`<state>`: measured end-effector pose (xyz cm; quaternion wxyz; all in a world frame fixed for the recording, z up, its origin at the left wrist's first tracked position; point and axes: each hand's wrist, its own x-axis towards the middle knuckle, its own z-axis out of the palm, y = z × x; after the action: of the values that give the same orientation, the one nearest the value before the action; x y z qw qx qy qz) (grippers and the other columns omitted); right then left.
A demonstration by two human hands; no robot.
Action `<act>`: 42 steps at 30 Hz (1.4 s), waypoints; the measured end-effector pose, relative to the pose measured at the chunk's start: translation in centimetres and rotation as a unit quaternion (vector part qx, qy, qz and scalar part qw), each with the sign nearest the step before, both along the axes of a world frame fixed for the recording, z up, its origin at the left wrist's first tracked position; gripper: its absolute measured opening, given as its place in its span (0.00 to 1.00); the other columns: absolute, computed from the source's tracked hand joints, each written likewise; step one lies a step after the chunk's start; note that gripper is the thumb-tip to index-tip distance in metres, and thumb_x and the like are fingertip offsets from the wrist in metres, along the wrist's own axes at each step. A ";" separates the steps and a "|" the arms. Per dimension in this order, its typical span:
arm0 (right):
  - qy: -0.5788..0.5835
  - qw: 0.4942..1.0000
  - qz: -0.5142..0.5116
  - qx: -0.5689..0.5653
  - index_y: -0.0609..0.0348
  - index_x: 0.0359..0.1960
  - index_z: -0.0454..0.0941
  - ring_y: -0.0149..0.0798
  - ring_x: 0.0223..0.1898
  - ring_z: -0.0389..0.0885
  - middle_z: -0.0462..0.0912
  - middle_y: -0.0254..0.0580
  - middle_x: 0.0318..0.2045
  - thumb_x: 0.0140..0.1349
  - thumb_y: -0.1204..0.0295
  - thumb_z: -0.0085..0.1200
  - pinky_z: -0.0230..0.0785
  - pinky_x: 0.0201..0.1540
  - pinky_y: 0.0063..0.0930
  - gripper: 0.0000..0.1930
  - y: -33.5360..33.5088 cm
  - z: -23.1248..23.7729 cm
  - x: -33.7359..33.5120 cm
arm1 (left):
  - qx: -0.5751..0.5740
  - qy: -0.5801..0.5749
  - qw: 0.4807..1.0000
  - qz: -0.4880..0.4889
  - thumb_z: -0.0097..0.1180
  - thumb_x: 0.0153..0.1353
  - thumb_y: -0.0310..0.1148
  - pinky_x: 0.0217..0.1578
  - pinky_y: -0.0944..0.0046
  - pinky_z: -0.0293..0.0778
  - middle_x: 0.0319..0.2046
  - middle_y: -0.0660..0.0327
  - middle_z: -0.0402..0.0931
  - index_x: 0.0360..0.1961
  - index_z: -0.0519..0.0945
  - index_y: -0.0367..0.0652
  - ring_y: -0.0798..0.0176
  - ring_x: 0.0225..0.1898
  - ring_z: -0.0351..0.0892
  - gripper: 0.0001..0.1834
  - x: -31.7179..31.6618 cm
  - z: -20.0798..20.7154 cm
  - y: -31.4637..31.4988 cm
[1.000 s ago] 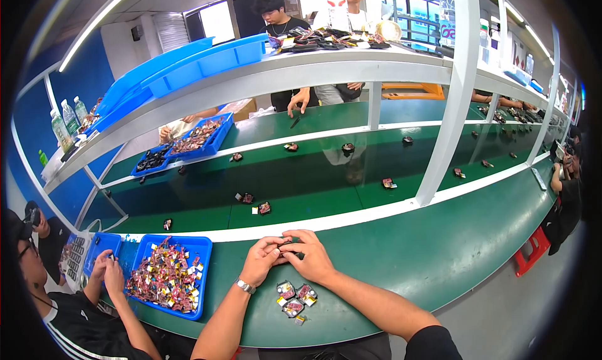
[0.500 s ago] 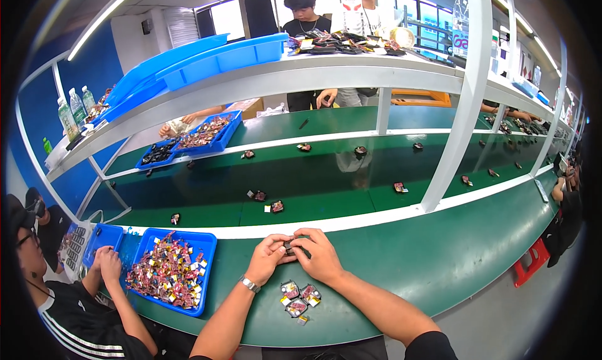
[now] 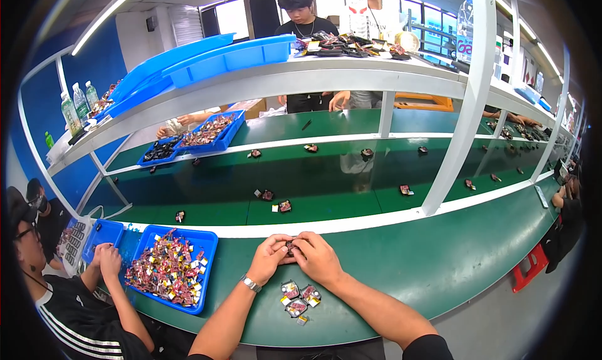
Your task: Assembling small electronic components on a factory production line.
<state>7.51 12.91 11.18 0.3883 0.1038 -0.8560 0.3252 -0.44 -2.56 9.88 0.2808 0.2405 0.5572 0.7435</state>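
Long green bench (image 3: 401, 266), blue tray (image 3: 211, 250) of small parts (image 3: 168, 272), clustered black-edged pieces (image 3: 296, 307).

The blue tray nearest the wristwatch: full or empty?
Mostly full: in the tray, heaped small parts hide nearly all its floor; bare blue shows near one corner.

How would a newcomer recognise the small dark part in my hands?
On the near glossy green table, find three black-rimmed reddish pieces. Just beyond, the left hand and right hand hold the small dark part, whereas those pieces lie untouched.
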 end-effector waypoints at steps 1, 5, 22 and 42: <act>0.002 1.000 -0.005 -0.002 0.60 0.36 0.79 0.44 0.40 0.80 0.78 0.41 0.39 0.52 0.77 0.61 0.76 0.40 0.34 0.09 0.0 0.0 0.0 | -0.003 -0.012 1.000 -0.001 0.44 0.69 0.22 0.50 0.61 0.80 0.49 0.53 0.76 0.54 0.69 0.34 0.62 0.50 0.79 0.13 0.0 0.1 0.0; -0.002 1.000 -0.016 -0.004 0.60 0.35 0.80 0.43 0.39 0.80 0.79 0.41 0.38 0.50 0.78 0.63 0.76 0.40 0.33 0.10 -0.1 -0.2 0.0 | -0.021 -0.008 1.000 0.014 0.47 0.67 0.22 0.47 0.62 0.82 0.48 0.54 0.77 0.52 0.69 0.34 0.63 0.48 0.79 0.13 0.3 0.3 0.3; -0.094 0.972 0.032 -0.211 0.64 0.36 0.79 0.38 0.32 0.84 0.81 0.45 0.34 0.56 0.78 0.60 0.77 0.35 0.27 0.07 0.0 -0.4 -0.3 | -0.070 0.060 0.993 0.076 0.50 0.67 0.23 0.34 0.68 0.83 0.41 0.56 0.79 0.49 0.72 0.33 0.66 0.41 0.81 0.11 0.8 -0.2 0.8; -0.024 0.998 -0.053 0.037 0.59 0.28 0.77 0.42 0.34 0.81 0.79 0.40 0.36 0.56 0.72 0.60 0.77 0.33 0.35 0.06 -0.2 -1.1 0.1 | -0.044 0.032 0.998 0.018 0.47 0.65 0.17 0.45 0.66 0.82 0.48 0.53 0.75 0.53 0.69 0.32 0.64 0.46 0.79 0.15 0.6 0.0 0.3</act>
<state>7.58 12.67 10.11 0.3800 0.0646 -0.8809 0.2746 0.21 -2.24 9.85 0.2596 0.2421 0.6021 0.7152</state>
